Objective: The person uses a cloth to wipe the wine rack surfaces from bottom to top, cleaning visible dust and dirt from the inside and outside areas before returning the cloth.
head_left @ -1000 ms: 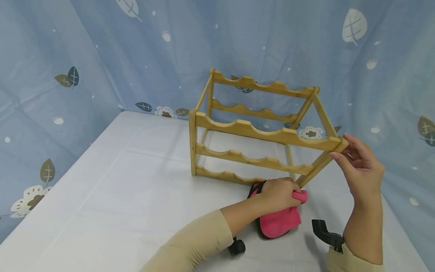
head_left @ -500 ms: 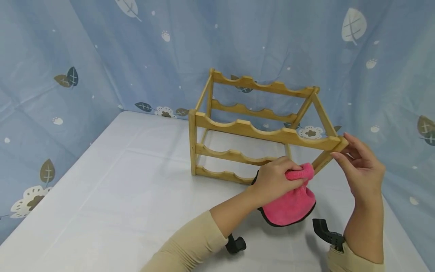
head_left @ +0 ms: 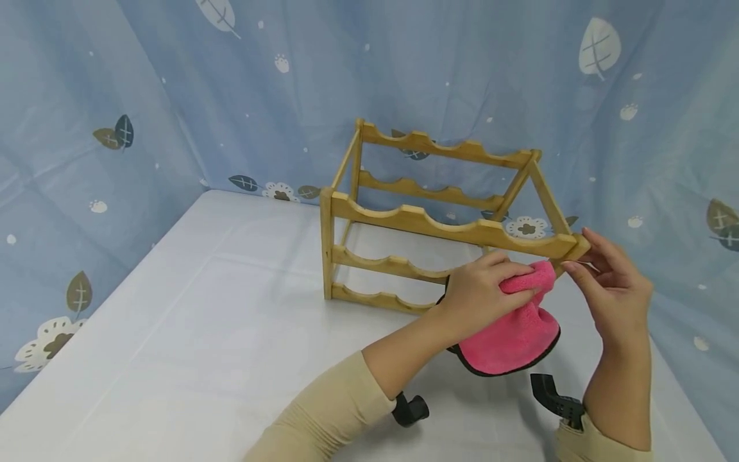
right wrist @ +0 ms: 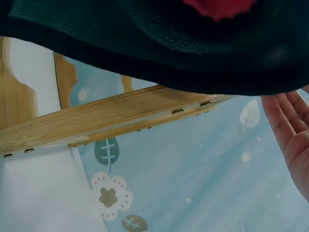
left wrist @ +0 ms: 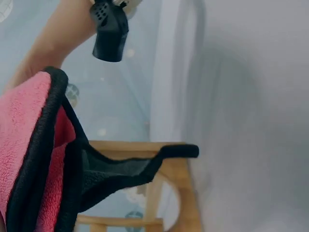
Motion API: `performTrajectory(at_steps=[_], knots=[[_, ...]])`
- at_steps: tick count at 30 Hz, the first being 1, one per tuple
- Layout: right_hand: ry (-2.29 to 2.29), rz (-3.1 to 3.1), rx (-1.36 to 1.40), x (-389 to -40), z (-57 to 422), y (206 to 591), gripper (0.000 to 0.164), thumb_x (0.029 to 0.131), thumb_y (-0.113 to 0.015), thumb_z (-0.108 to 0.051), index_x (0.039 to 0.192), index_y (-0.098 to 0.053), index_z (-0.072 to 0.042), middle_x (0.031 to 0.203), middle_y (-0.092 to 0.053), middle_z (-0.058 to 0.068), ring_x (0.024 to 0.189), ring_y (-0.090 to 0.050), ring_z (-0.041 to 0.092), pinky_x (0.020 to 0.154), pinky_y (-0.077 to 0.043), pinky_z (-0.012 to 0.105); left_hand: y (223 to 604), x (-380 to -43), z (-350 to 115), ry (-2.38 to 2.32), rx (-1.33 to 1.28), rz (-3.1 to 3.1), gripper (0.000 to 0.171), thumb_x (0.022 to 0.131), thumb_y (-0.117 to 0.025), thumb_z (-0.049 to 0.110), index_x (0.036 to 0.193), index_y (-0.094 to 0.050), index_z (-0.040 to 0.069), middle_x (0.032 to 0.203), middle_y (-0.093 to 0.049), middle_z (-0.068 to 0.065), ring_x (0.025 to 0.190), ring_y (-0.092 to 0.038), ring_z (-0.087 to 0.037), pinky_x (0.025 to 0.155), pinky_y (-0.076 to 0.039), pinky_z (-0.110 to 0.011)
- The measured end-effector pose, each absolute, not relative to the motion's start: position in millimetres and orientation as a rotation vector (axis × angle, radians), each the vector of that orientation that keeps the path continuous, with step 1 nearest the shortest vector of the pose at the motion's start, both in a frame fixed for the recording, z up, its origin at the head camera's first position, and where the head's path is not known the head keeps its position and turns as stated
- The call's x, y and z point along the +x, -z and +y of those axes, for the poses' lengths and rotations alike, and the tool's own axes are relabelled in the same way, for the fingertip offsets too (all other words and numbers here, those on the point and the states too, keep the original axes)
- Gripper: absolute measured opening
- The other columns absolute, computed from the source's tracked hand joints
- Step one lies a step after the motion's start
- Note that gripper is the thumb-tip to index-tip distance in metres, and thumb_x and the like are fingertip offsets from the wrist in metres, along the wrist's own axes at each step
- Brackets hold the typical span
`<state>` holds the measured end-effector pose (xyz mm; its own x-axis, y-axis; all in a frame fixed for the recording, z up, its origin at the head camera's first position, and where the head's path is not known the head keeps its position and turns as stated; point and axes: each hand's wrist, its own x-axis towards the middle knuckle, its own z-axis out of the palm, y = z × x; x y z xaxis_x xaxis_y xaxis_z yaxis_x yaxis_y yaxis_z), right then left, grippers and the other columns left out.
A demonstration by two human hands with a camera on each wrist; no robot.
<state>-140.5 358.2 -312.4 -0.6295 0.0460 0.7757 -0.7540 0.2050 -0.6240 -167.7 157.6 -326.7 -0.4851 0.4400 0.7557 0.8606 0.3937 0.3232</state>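
Note:
A wooden rack (head_left: 412,219) with scalloped rails stands on the white surface. At its front right post, my left hand (head_left: 482,292) grips a bunched pink cloth (head_left: 510,346) with black edging, just below the top front rail. The cloth's loose lower part hangs down. My right hand (head_left: 618,285) pinches the rack's upper front right corner between thumb and fingers. The cloth (left wrist: 21,130) fills the left side of the left wrist view. In the right wrist view its dark underside (right wrist: 120,53) covers the top and hides part of the post (right wrist: 96,118).
Black camera mounts (head_left: 412,410) jut from both wrists beneath the forearms. A blue curtain (head_left: 288,96) printed with leaves and flowers hangs behind and at both sides of the white table surface (head_left: 190,333).
My left hand has moved the pink cloth up the front right post from near its foot, shifting slightly right, to just under the top corner. The right hand and the rack stay put.

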Motion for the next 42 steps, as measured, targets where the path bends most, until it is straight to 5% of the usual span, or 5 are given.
performTrajectory(at_steps=[8,19,42], knots=[[-1.358,-1.848,0.641,-138.4,360.3,311.9,0.042,0.077,-0.056,0.018,0.119,-0.05,0.014,0.111,-0.059,0.006,0.091,-0.061,0.01,0.08,-0.046,0.014,296.9,-162.6,168.0,0.64,-1.074,-2.175,0.037,0.085,-0.059,0.044,0.117,-0.062,0.027,0.103,-0.058,0.01,0.066,-0.054,0.006,0.052,-0.033,-0.005],[-1.445,-1.795,0.63,-142.5,359.5,310.6,0.043,0.077,-0.054,0.02,0.119,-0.051,0.012,0.111,-0.06,0.008,0.096,-0.062,0.012,0.08,-0.047,0.016,280.9,-158.7,182.5,0.31,-0.93,-2.127,0.028,0.092,-0.043,0.045,0.107,-0.063,0.032,0.088,-0.056,0.009,0.051,-0.048,0.0,0.042,-0.031,-0.014],[-1.515,-1.813,0.596,-141.6,357.5,312.1,0.045,0.076,-0.055,0.021,0.12,-0.049,0.014,0.107,-0.06,0.007,0.091,-0.061,0.012,0.081,-0.047,0.016,313.2,-175.7,143.0,0.732,-0.805,-2.005,0.028,0.079,-0.067,0.038,0.099,-0.064,0.019,0.087,-0.061,0.006,0.064,-0.061,0.0,0.052,-0.044,-0.013]])
